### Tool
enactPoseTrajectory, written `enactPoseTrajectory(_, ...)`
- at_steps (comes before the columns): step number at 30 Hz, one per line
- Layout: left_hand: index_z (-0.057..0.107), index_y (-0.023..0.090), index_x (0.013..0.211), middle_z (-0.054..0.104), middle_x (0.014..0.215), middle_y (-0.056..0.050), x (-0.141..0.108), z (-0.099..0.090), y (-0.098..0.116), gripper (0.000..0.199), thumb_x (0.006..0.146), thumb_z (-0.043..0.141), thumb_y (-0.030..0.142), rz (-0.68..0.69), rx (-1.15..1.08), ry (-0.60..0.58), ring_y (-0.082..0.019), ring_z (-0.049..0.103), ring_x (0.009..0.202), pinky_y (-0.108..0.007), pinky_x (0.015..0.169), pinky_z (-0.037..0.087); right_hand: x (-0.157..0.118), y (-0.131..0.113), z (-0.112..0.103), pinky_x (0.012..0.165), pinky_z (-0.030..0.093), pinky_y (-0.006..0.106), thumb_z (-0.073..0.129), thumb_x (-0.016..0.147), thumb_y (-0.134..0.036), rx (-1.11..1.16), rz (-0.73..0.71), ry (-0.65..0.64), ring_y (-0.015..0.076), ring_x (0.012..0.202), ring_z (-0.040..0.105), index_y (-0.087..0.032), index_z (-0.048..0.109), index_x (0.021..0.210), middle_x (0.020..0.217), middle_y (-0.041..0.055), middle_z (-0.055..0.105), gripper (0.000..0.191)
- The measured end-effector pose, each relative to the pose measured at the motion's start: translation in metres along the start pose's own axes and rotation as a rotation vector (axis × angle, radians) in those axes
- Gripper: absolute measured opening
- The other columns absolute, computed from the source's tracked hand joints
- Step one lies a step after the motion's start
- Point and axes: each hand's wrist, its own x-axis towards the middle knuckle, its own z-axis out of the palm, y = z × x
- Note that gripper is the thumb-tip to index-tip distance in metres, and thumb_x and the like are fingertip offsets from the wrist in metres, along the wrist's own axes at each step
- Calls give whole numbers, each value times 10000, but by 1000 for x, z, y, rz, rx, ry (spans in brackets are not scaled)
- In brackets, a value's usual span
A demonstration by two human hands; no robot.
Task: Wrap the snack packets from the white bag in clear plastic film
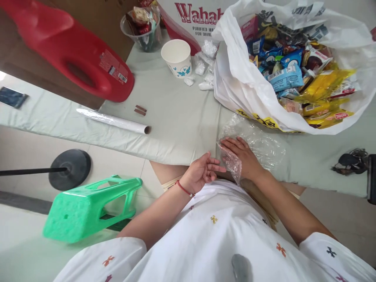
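My right hand (243, 158) rests at the table's front edge with its fingers stretched out, on a crinkled transparent plastic sheet or bag (266, 147). A fold of this plastic lies over part of the fingers and hangs down past the edge. Just left of it, my left hand (203, 172) is turned palm up, with a red cord on the wrist. Its fingers are loosely bent and apart, the tips close to the plastic fold; whether they touch it I cannot tell. No object shows in the left palm.
Beyond my hands stands a white carrier bag (235, 82) full of wrapped snacks. Crumpled white wads (205, 66) lie beside a paper cup (178, 58). Leftward are a film roll (114, 120), a red jug (73, 51) and a green stool (70, 215). Keys (349, 161) lie right.
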Motion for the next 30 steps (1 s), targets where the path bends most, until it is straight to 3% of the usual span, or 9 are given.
enactPoseTrajectory(3, 698, 122, 812, 767, 717, -130, 4, 9, 3, 610, 824, 716, 732, -14, 97, -42, -62, 468, 360, -202, 357, 228, 1, -1, -1, 1303, 257, 577, 504, 1072, -308, 5, -7, -5, 276, 1525, 440, -234, 540, 1544, 1608, 74, 537, 479)
enactPoseTrajectory(8, 672, 130, 699, 709, 584, -92, 12, 27, 1, 600, 724, 824, 710, 72, 238, -60, -38, 388, 334, -215, 361, 185, -2, 1, -1, 1316, 230, 573, 544, 1048, -338, 38, -24, -2, 288, 1545, 413, -234, 479, 1593, 1645, 84, 489, 558)
enactPoseTrajectory(15, 634, 137, 666, 651, 545, -32, 24, 40, 2, 393, 721, 900, 422, 82, 165, -26, -9, 318, 339, -196, 363, 114, -2, 1, 0, 1321, 213, 566, 554, 1038, -356, 59, -28, -4, 292, 1551, 402, -223, 506, 1575, 1633, 82, 506, 555)
enactPoseTrajectory(20, 591, 158, 663, 528, 495, 34, 5, 13, 11, 436, 679, 931, 429, 110, 220, -84, -7, 281, 379, -191, 386, 115, 2, -2, -2, 1295, 245, 596, 503, 1064, -292, -21, -15, -49, 299, 1542, 411, -209, 512, 1570, 1642, 87, 491, 512)
enactPoseTrajectory(26, 590, 176, 651, 491, 512, 36, -15, -29, 21, 499, 722, 885, 573, 215, 520, -35, -47, 328, 465, -214, 440, 172, 4, -3, -2, 1279, 289, 584, 442, 1106, -356, -42, -14, -53, 289, 1532, 426, -207, 504, 1575, 1642, 68, 492, 496)
enactPoseTrajectory(30, 604, 184, 648, 459, 523, 43, -21, -46, 31, 481, 755, 845, 586, 319, 573, -10, -67, 353, 499, -225, 488, 255, 3, -1, -2, 1284, 301, 559, 463, 1099, -356, -45, -18, -43, 289, 1535, 426, -206, 489, 1590, 1658, 74, 467, 514)
